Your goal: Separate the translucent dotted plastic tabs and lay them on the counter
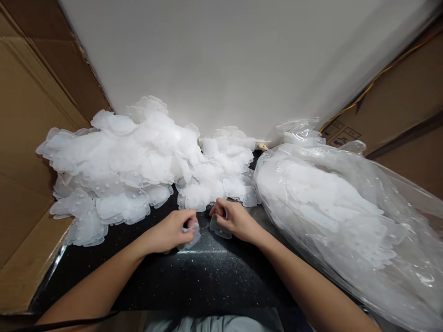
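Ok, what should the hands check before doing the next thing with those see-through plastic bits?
1. Left hand pinches the left piece: ok.
2. Right hand pinches the right piece: ok.
3. The two pieces are apart, not overlapping: ok.
4. Bare black table lies below the hands: ok.
5. Loose pile sits fully on the table at its left edge: cannot tell.
6. Clear bag has its mouth shut: cannot tell.
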The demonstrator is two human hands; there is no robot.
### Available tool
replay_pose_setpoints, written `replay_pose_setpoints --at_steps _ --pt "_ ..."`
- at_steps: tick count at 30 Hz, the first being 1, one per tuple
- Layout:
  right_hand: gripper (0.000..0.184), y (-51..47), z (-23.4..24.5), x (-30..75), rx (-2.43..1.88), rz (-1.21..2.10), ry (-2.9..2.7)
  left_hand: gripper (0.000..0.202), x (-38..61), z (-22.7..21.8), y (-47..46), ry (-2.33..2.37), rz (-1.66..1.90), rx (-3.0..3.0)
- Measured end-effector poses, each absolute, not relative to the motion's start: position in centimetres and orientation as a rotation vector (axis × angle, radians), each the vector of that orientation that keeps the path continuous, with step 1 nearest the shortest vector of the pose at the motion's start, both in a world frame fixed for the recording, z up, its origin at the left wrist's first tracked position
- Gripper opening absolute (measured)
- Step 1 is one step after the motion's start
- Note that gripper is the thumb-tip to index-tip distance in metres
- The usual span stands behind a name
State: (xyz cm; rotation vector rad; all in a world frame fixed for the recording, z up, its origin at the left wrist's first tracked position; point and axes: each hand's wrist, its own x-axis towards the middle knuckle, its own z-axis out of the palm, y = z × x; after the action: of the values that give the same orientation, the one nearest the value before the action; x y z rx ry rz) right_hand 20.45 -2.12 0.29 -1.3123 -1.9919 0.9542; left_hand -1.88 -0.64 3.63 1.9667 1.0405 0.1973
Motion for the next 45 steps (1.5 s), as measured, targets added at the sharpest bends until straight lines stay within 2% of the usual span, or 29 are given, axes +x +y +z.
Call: replay_pose_setpoints --at_steps 3,6,8,10,13,19,23,29,32,37,40,45 --pt "0.021 -1.7 0.2 19.7 -1.391 0.961 -1.734 0.017 -2.7 4.1 0.7 1.244 0.416 1.794" --pt "0.031 -1.1 0.0 18.7 -1.468 0.915 -1.693 0.022 -3.1 4.0 1.9 1.552 0.664 1.962" --pt "0.037 -0.7 -0.2 18.2 -1.491 0.929 -1.673 0.027 -3.0 3.5 2.5 1.656 0.657 2.135" --pt "0.031 -0.4 -0.6 17.9 -1.497 0.940 -1.622 0.031 -2.6 2.9 2.8 1.684 0.521 2.310" --pt "0.016 -0.1 -0.9 17.8 -1.452 0.991 -1.552 0.023 -2.0 2.0 3.1 1.652 0.373 2.473" --pt "0.015 -0.1 0.6 19.2 -1.345 1.243 -1.422 0.025 -2.6 2.9 3.1 1.549 0.440 2.582" --pt "0.014 -0.5 1.7 22.4 -1.368 1.605 -1.466 0.025 -4.3 5.2 2.3 1.075 0.554 2.671" --pt "0.002 -1.0 1.9 25.5 -1.512 1.412 -1.780 0.019 -4.2 6.0 0.8 0.707 -0.029 2.458" --pt "0.006 -0.8 1.8 25.7 -1.571 1.338 -1.828 0.018 -3.6 5.5 0.5 0.732 -0.002 2.356" --pt "0.011 -0.6 1.7 25.5 -1.614 1.256 -1.876 0.022 -3.1 5.3 0.7 0.915 0.288 1.985" --pt "0.011 -0.7 1.6 25.6 -1.621 1.261 -1.879 0.027 -3.1 5.2 1.0 1.115 0.254 1.836" --pt "0.014 -0.6 1.3 25.8 -1.609 1.271 -1.895 0.027 -3.1 4.5 1.5 1.338 0.127 1.939"
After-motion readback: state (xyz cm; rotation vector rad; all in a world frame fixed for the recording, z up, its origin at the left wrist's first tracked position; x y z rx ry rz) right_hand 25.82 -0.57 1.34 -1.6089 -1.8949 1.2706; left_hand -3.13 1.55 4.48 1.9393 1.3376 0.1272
